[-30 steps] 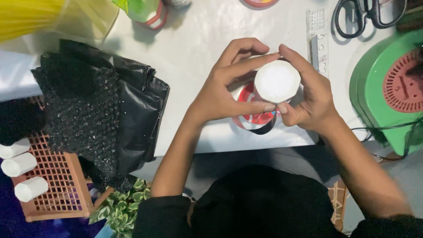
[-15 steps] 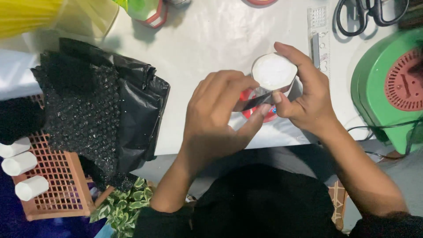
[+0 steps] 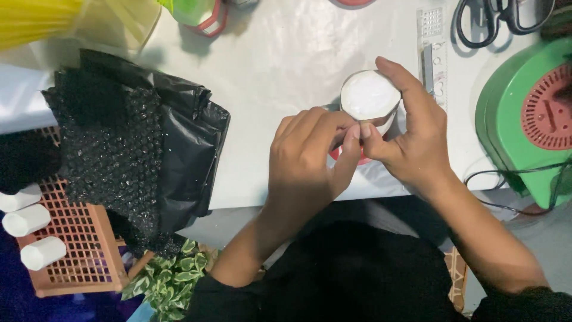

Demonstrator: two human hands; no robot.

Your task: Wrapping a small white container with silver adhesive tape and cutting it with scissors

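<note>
Small white round jar with flat pale lid (image 3: 369, 95): held just above the white tabletop (image 3: 280, 65), near its front edge, lid facing up. Red object (image 3: 345, 154), partly hidden, directly beneath the jar and between the two hands; kind not discernible.

Progress: jar raised and gripped; lid seated, no opening visible. Fingertip work at the jar's lower side apparently under way; whether a seal, tape or label is being handled cannot be told. Nothing laid out finished beside it.

Right hand (image 3: 411, 137): curled around the jar's far side, fingers arched over the rim, thumb pressed towards the base; closed on the jar.

Left hand (image 3: 310, 155): back upward, fingers bunched and pinched together at the jar's lower edge, touching the right thumb; what it pinches, if anything, is hidden.

Surroundings: clear plastic ruler (image 3: 434, 48) just beyond the right hand; black-handled scissors (image 3: 494, 21) at the top edge; green round machine with red grille (image 3: 530, 113) at right, black cable trailing. Black bubble-wrap sheet and black plastic bag (image 3: 131, 149) draped over the table's left edge. Terracotta plastic crate (image 3: 71, 238) below, three white cylinders (image 3: 27, 220) lying on it. Green leafy sprig (image 3: 173, 280) beside it.
</note>
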